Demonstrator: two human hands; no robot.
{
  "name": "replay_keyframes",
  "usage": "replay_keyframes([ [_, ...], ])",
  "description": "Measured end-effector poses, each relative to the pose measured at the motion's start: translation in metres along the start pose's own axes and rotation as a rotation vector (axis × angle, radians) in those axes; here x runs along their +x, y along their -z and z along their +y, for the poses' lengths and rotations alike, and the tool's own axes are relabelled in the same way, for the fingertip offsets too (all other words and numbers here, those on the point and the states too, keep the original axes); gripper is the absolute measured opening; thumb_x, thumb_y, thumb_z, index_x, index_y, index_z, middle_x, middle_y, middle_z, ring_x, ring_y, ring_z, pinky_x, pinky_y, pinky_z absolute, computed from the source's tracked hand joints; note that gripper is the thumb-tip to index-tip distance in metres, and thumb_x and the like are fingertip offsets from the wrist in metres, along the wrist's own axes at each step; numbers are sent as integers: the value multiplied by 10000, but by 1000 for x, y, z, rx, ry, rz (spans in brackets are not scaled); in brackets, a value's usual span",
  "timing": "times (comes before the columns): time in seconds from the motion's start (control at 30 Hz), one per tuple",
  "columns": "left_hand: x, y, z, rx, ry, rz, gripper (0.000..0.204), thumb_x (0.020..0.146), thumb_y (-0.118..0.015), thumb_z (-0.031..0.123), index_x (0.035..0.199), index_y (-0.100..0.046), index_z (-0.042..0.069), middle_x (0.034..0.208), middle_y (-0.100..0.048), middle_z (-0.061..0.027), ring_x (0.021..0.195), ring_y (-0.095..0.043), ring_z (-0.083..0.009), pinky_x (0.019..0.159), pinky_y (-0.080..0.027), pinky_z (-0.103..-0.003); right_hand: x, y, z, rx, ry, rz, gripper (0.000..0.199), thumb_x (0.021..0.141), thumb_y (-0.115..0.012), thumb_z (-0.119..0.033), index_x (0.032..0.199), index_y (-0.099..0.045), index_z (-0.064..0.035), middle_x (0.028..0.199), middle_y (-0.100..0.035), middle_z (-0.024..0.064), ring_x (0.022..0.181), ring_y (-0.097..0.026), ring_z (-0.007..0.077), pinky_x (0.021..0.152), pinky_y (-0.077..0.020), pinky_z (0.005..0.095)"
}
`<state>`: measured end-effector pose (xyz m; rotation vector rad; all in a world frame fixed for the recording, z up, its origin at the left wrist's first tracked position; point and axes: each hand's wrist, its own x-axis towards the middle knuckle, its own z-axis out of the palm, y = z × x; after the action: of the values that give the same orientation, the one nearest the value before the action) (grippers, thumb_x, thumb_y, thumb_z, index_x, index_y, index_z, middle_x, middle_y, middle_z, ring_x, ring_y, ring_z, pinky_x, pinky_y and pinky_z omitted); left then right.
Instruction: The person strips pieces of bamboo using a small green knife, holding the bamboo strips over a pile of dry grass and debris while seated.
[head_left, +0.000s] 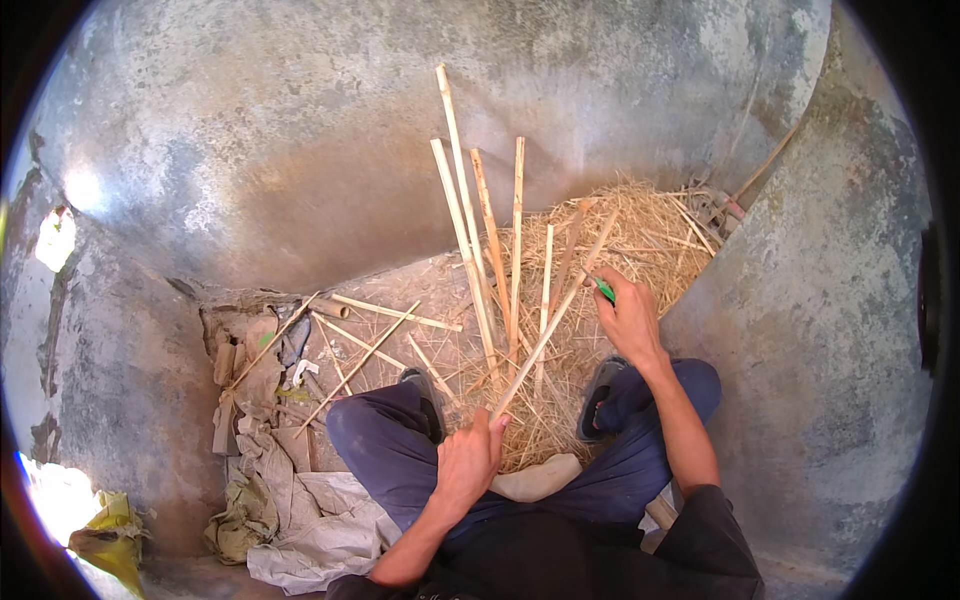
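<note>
My left hand (468,462) is closed round the lower end of a pale cane stick (543,342), which slants up and away to the right. Higher along the same stick, my right hand (632,318) grips a small green-handled knife (604,290). Its short dark blade lies at the stick, though my fingers hide part of the tool. Just beyond, several peeled sticks (517,225) lean upright against the wall, their lower ends among shavings between my feet.
A heap of straw-like shavings (640,235) lies at the far right. Loose thin sticks (395,312) are scattered on the floor to the left. Crumpled pale sacking (325,525) is beside my left leg. Grey plastered walls (330,130) stand close around me.
</note>
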<state>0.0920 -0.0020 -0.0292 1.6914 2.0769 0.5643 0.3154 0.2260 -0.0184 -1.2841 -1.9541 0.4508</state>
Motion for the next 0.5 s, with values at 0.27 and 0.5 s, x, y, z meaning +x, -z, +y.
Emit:
replay_keyframes([
  [0.27, 0, 1, -8, -45, 26, -69, 411, 1162, -520, 384, 1013, -579, 5, 723, -663, -291, 767, -667, -549, 689, -497, -648, 1, 1, 8, 143, -13, -130, 200, 967, -638, -47, 1141, -736, -40, 671, -616, 231, 576, -620, 397, 601, -453, 482],
  [0.5, 1, 7, -11, -181, 58, -140, 437, 1175, -494, 382, 1016, -608, -9, 729, -635, -291, 791, -665, -535, 724, -485, -612, -2, -6, 9, 226, 53, -26, 174, 1018, -650, -71, 1162, -740, -34, 673, -614, 225, 556, -618, 353, 582, -436, 439],
])
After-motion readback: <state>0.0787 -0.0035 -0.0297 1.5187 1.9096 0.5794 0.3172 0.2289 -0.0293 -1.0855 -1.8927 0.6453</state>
